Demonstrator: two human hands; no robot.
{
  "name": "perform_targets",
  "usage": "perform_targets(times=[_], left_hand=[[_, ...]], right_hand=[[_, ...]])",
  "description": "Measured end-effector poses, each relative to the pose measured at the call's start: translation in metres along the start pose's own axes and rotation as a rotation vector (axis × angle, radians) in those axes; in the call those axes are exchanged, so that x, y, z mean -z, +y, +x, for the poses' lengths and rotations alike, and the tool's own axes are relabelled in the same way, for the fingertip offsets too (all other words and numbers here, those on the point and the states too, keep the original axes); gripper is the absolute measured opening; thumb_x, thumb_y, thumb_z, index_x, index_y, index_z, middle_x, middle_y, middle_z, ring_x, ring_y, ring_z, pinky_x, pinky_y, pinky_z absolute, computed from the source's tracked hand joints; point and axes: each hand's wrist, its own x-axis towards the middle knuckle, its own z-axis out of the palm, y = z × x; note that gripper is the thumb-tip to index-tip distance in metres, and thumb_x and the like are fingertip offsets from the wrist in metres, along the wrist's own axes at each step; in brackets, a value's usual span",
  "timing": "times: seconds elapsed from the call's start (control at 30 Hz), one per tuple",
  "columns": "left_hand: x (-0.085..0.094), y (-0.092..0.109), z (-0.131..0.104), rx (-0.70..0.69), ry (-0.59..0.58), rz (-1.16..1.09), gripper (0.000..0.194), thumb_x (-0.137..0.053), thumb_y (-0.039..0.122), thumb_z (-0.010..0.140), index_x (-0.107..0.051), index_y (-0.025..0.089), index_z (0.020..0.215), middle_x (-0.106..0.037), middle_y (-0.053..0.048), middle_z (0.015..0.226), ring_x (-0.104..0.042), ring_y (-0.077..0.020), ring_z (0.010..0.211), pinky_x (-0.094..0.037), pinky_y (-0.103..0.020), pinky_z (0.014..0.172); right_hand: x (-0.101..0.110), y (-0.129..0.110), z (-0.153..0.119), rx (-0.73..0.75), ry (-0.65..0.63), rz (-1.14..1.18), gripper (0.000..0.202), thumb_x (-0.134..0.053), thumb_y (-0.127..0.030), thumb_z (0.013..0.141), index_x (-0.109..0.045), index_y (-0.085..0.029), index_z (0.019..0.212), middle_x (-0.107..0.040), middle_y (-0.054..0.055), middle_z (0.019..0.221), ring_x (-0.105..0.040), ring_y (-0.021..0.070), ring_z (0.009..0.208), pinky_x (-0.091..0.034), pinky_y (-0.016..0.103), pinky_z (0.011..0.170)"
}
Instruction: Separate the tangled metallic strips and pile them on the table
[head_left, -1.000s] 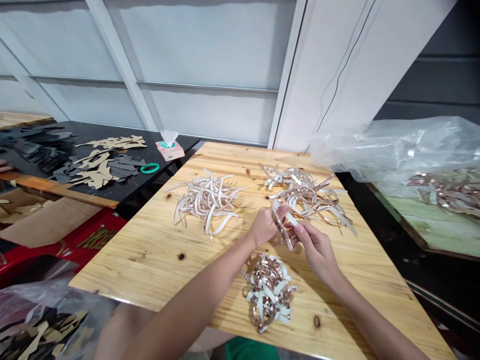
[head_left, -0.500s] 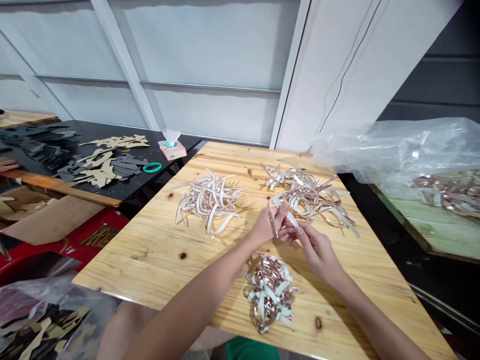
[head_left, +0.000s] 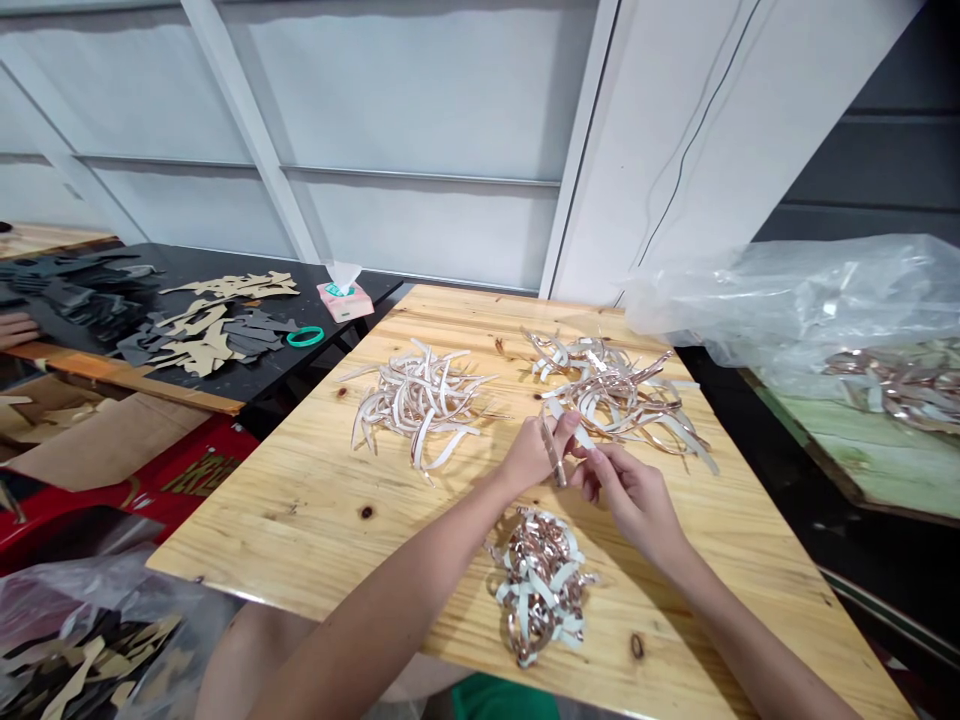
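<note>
My left hand [head_left: 536, 450] and my right hand [head_left: 628, 490] meet above the middle of the wooden table. Both pinch one narrow strip [head_left: 579, 432], whitish on one face and shiny rose-gold on the other. A shiny length of strip hangs over the back of my left hand. Just beyond lies a loose pile of rose-gold and white strips [head_left: 619, 395]. To the left is a pile of mostly white-side-up strips [head_left: 427, 400]. Nearest my body sits a compact heap of curled, knotted-looking strips [head_left: 541, 585], below my hands.
On a black table [head_left: 277, 365] at the left lie dark and beige cut pieces [head_left: 202, 345], a green tape ring [head_left: 305, 337] and a tissue box [head_left: 345, 298]. Another person's hand [head_left: 16, 330] shows at the far left. Clear plastic [head_left: 810, 300] covers more strips at the right.
My hands have shifted slightly, with the strip still pinched between them. The shiny length over my left hand has swung a little right and down. The piles look unchanged.
</note>
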Motion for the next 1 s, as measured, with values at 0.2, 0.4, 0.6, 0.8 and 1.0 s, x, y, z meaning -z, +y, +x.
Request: perform_targets(times=[0.2,0.4,0.6,0.8,1.0], left_hand=[[0.0,0.003,0.002,0.048,0.006,-0.041,0.07,-0.03,0.073,0.093,-0.055,0.016,0.06,-0.053,-0.002,0.051,-0.052,-0.0126,0.051,-0.04,-0.024,0.053],[0.0,0.006,0.001,0.034,0.044,-0.048,0.07,-0.032,0.072,0.093,-0.057,0.015,0.062,-0.055,-0.003,0.054,-0.056,-0.0138,0.055,-0.042,-0.024,0.054],[0.0,0.003,0.001,-0.004,0.036,-0.065,0.067,-0.034,0.069,0.095,-0.058,0.015,0.065,-0.057,-0.003,0.057,-0.056,-0.0131,0.055,-0.043,-0.024,0.054],[-0.002,0.003,-0.002,-0.032,0.015,-0.024,0.067,-0.032,0.066,0.097,-0.053,0.016,0.059,-0.053,-0.001,0.051,-0.054,-0.0119,0.055,-0.043,-0.023,0.059],[-0.003,0.004,-0.004,-0.066,-0.044,-0.079,0.064,-0.028,0.063,0.1,-0.053,0.016,0.064,-0.05,0.001,0.053,-0.049,-0.011,0.054,-0.041,-0.024,0.058]], right_hand=[[0.001,-0.002,0.0,0.049,-0.113,-0.071,0.032,-0.042,-0.041,0.104,-0.065,-0.02,0.1,-0.066,0.003,0.075,-0.057,0.0155,0.061,-0.046,0.027,0.06],[0.005,-0.002,0.0,0.079,-0.162,-0.059,0.031,-0.039,-0.038,0.105,-0.064,-0.019,0.109,-0.065,0.004,0.079,-0.057,0.0157,0.063,-0.045,0.027,0.061],[0.007,0.008,0.001,0.024,-0.086,-0.107,0.028,-0.043,-0.035,0.103,-0.065,-0.018,0.104,-0.065,0.003,0.074,-0.058,0.0164,0.061,-0.044,0.027,0.058],[0.008,0.011,0.004,-0.038,0.026,-0.216,0.028,-0.045,-0.034,0.1,-0.065,-0.018,0.087,-0.063,0.0,0.062,-0.056,0.0159,0.054,-0.041,0.027,0.055],[0.009,0.007,0.006,-0.085,0.109,-0.207,0.028,-0.052,-0.035,0.096,-0.065,-0.018,0.078,-0.063,0.001,0.061,-0.054,0.0153,0.052,-0.04,0.027,0.052]])
